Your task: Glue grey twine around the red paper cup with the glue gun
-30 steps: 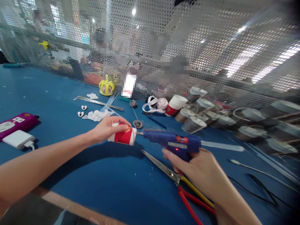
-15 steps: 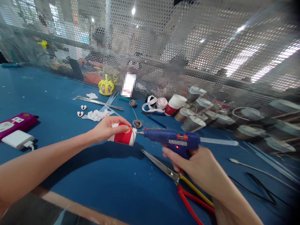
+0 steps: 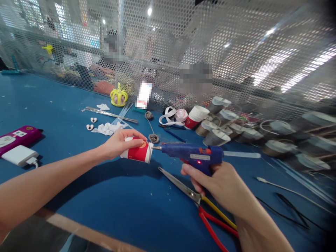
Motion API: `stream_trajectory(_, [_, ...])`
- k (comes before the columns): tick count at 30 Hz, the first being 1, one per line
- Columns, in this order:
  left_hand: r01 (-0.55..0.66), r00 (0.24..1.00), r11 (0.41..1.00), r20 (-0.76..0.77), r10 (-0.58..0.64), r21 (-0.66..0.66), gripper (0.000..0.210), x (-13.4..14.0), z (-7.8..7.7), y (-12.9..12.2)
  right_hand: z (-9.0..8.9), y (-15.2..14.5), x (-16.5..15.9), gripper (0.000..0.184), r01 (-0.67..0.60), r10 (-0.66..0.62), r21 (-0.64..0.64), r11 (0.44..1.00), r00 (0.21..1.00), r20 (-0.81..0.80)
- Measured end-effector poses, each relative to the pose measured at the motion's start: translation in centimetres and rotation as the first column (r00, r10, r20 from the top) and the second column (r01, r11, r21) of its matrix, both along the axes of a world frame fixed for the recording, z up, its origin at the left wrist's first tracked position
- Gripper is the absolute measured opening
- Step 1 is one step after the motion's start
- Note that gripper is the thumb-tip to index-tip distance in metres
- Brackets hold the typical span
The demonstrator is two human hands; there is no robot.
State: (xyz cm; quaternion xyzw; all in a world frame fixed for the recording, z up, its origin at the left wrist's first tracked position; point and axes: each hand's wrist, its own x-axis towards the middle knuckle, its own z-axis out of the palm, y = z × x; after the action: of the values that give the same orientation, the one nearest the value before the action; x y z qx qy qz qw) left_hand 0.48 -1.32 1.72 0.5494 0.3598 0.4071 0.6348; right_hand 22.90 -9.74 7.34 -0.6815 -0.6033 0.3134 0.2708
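At my far left, a white power bank [image 3: 20, 155] lies against a purple case [image 3: 19, 140], probably parked there to leave elbow room. Crumpled white cloth [image 3: 109, 128] rests on the table [image 3: 105, 206] beyond my left hand [image 3: 123, 142]. That hand pinches a red-and-white paper cup [image 3: 138, 153] on its side, thumb along the near wall, fingers over the top; I judge this grip steadies it and leaves the right end exposed. The cup sits in front of me, that end facing the nozzle [image 3: 156, 148]; whether they touch, I cannot tell. My right hand [image 3: 216, 178] wraps the grip of the blue glue gun [image 3: 193, 154], held level, presumably for aim. A glue stick [image 3: 243, 154] juts from its back. Beneath lie scissors [image 3: 187, 189], blades together, handles partly behind my wrist, seemingly within easy reach.
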Motion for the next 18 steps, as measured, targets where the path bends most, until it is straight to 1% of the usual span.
stream_trajectory(4, [-0.008, 1.0, 1.0, 0.009, 0.008, -0.018, 0.02, 0.01, 0.03, 0.06, 0.03, -0.03, 0.07, 0.028, -0.026, 0.026, -0.005, 1.0, 0.999, -0.024])
stream_trajectory(7, [-0.016, 1.0, 0.999, 0.024, 0.017, -0.038, 0.02, -0.05, -0.03, 0.15, -0.06, -0.12, 0.03, 0.03, -0.04, 0.04, -0.015, 0.999, 0.999, -0.013])
stream_trajectory(14, [-0.009, 0.999, 0.998, 0.042, 0.012, -0.06, 0.021, -0.06, -0.06, 0.16, 0.13, -0.23, -0.12, 0.029, -0.021, 0.021, 0.012, 1.0, 1.0, -0.002])
stream_trajectory(18, [-0.004, 0.998, 0.997, 0.061, 0.009, -0.074, 0.021, -0.08, -0.07, 0.15, 0.17, -0.25, -0.07, 0.027, -0.026, 0.026, 0.001, 1.0, 1.0, -0.001])
